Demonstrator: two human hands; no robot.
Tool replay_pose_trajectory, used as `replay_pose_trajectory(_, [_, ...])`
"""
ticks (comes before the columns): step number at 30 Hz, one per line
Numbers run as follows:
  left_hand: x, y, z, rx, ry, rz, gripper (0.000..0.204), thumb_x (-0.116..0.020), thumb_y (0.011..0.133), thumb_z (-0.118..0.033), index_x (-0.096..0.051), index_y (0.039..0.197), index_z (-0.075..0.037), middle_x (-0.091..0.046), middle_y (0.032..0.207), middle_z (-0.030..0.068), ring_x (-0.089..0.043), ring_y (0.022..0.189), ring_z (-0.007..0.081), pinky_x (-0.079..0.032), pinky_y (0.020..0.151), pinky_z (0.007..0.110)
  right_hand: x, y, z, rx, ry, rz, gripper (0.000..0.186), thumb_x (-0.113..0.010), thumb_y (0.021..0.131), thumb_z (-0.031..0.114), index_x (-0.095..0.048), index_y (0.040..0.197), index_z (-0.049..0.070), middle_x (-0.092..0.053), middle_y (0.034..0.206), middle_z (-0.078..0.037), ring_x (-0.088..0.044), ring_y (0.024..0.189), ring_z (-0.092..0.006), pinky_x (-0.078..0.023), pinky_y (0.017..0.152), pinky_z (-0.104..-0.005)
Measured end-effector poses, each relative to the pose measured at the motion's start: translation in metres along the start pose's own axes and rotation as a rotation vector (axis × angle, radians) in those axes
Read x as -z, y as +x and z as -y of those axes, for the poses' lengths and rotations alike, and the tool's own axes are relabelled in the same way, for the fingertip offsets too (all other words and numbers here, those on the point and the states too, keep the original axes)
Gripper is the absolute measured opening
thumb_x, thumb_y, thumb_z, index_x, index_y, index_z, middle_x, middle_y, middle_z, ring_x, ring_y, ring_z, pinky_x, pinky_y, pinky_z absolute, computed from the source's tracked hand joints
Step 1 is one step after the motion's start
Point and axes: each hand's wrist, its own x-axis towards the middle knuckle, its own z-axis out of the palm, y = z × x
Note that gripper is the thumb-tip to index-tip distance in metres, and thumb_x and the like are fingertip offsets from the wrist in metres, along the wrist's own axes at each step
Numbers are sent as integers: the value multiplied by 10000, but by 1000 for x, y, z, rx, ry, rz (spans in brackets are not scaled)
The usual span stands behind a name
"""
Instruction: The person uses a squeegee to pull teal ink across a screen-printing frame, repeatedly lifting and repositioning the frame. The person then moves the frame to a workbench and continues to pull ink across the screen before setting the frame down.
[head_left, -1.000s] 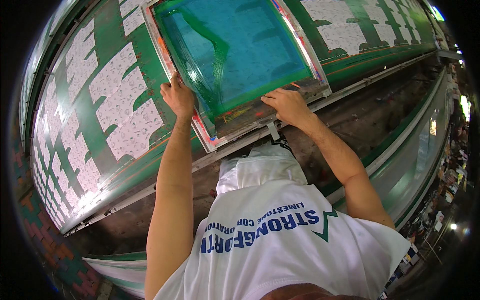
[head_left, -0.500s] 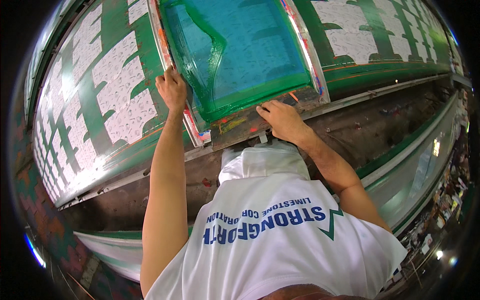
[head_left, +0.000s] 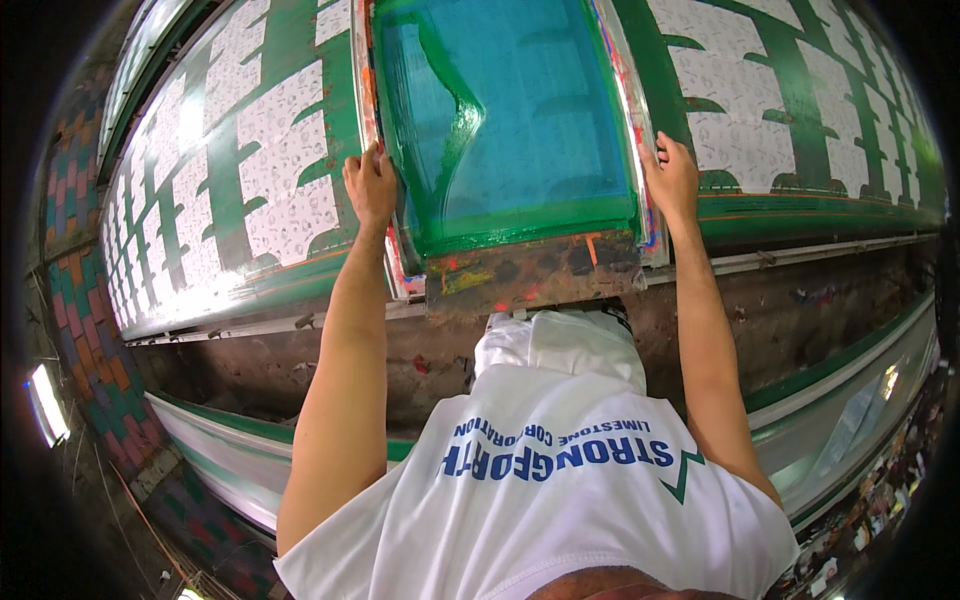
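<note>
A screen-printing frame (head_left: 635, 95) with blue mesh and thick green ink lies on a long printing table. My left hand (head_left: 370, 190) grips its left side rail, fingers curled over it. My right hand (head_left: 672, 180) is closed on the right side rail, a little higher up. A stained dark board (head_left: 535, 268) runs along the frame's near end, marked with yellow, red and orange smears.
The long green table (head_left: 350, 115) carries rows of white patterned panels (head_left: 270, 140) on both sides of the frame. A metal rail (head_left: 770, 258) follows the near edge. Coloured paving (head_left: 90, 340) shows at left, and heaped clutter (head_left: 860, 520) at lower right.
My right hand has moved from the board at the frame's near end up and right to the right rail. The view has shifted, so the frame appears straighter and further right.
</note>
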Motion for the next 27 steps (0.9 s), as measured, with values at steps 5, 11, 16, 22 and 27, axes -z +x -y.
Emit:
replay_pose_trajectory(5, [1, 3, 0, 7, -21, 10, 384, -659, 1002, -262, -708, 1354, -117, -593, 1109, 169, -573, 1092, 360, -481, 988, 474, -22, 20, -20, 83, -337, -69, 734, -860, 830, 463, -673, 1303, -67, -681, 1149, -277, -680, 1061, -414, -553, 934, -503])
replay_pose_trajectory(11, [-1, 0, 6, -3, -42, -18, 373, -698, 987, -242, -726, 1340, -124, -596, 1039, 154, -578, 1041, 355, -491, 938, 476, -19, 23, -21, 36, -303, 60, 542, -853, 776, 360, -719, 1153, -7, -660, 1099, -226, -672, 1023, -411, -553, 888, -518])
replay_pose_trajectory(16, [-6, -2, 16, -2, -38, -28, 372, -732, 978, -248, -747, 1336, -148, -577, 948, 137, -592, 944, 317, -499, 878, 457, -4, 19, -15, 112, -201, -25, 502, -838, 749, 312, -719, 1123, -1, -642, 1025, -186, -670, 980, -384, -558, 838, -503])
replay_pose_trajectory(22, [4, 15, 15, 26, -53, 76, 396, -743, 979, -234, -741, 1371, -171, -554, 910, 120, -572, 894, 287, -481, 843, 434, 31, 25, 3, 188, -177, -36, 605, -854, 746, 316, -722, 1220, -36, -650, 1050, -178, -675, 990, -371, -570, 853, -477])
replay_pose_trajectory(27, [4, 39, -49, -42, -56, 13, 387, -737, 987, -233, -748, 1369, -172, -550, 913, 108, -569, 893, 273, -477, 843, 415, 80, 57, -32, 151, -134, 8, 634, -861, 763, 325, -716, 1248, -56, -657, 1051, -185, -678, 986, -372, -566, 851, -479])
